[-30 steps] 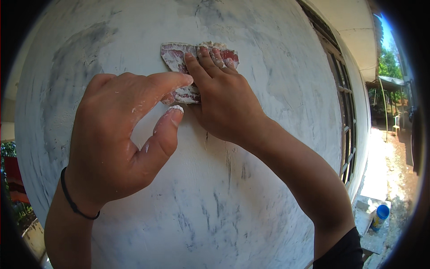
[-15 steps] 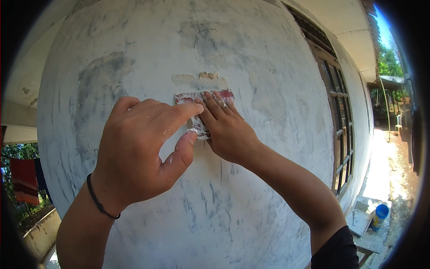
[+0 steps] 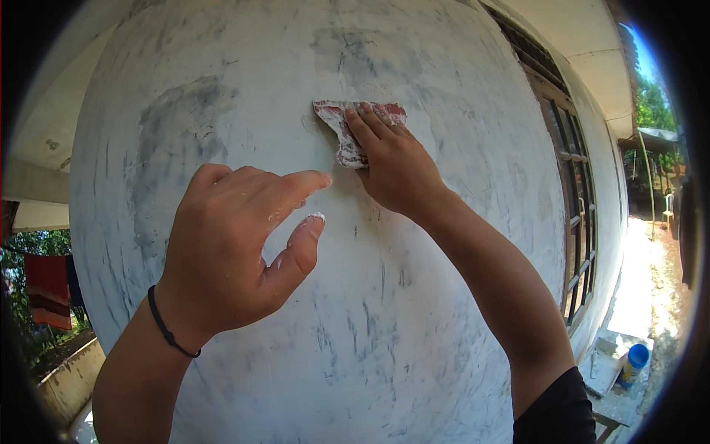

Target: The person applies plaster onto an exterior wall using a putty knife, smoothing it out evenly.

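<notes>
A streaked wall [image 3: 347, 296] faces me; my right hand [image 3: 396, 166], fingers outstretched, holds the scraper [image 3: 342, 127] against it, wide edge near level, up-right of my half-open, seemingly empty left hand [image 3: 229, 248].

- No words, numbers, brands or signs can be read anywhere in this outdoor scene.
- The one thing that seems to carry a printed label is a blue tub [image 3: 638, 355], seen small at the far lower right.
- The label [image 3: 629, 375] shows as yellow and pale patches low on the tub's side, on a blue ground; it is too small and blurred to make out any letters or figures.
- The tub stands on a pale table [image 3: 615, 405], near the table's right-hand edge.
</notes>
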{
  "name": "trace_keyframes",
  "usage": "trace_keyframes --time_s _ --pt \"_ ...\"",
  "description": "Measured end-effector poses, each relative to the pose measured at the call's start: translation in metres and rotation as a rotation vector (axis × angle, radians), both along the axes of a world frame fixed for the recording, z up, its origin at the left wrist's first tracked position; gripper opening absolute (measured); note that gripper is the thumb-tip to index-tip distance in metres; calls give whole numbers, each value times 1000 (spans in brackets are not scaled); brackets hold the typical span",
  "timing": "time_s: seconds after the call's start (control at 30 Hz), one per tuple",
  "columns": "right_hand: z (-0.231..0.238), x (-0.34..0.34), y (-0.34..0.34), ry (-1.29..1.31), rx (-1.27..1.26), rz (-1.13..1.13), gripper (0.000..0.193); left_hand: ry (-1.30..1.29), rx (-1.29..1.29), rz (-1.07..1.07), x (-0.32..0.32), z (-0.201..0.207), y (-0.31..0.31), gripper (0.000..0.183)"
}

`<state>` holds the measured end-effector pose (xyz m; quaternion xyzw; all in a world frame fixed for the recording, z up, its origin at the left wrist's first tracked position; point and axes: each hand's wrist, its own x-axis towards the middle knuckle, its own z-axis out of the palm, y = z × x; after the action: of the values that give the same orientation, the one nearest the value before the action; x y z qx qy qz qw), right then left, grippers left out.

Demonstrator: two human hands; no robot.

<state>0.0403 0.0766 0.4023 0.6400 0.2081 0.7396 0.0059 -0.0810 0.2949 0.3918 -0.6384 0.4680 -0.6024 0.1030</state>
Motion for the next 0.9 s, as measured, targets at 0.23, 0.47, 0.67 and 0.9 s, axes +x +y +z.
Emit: trace_keyframes --time_s 0.23,0.47,0.67,0.9 --pt "11 1 -12 -44 -131 -229 57 28 -18 22 29 -6 -1 34" --pt "17 8 -23 -110 -253 -210 55 5 -38 -27 38 -1 -18 38" --pt "6 16 10 -42 26 -23 54 -37 -109 -96 40 4 -37 42" --pt "0 19 3 -73 32 -40 57 -61 -125 -119 35 8 -47 48"
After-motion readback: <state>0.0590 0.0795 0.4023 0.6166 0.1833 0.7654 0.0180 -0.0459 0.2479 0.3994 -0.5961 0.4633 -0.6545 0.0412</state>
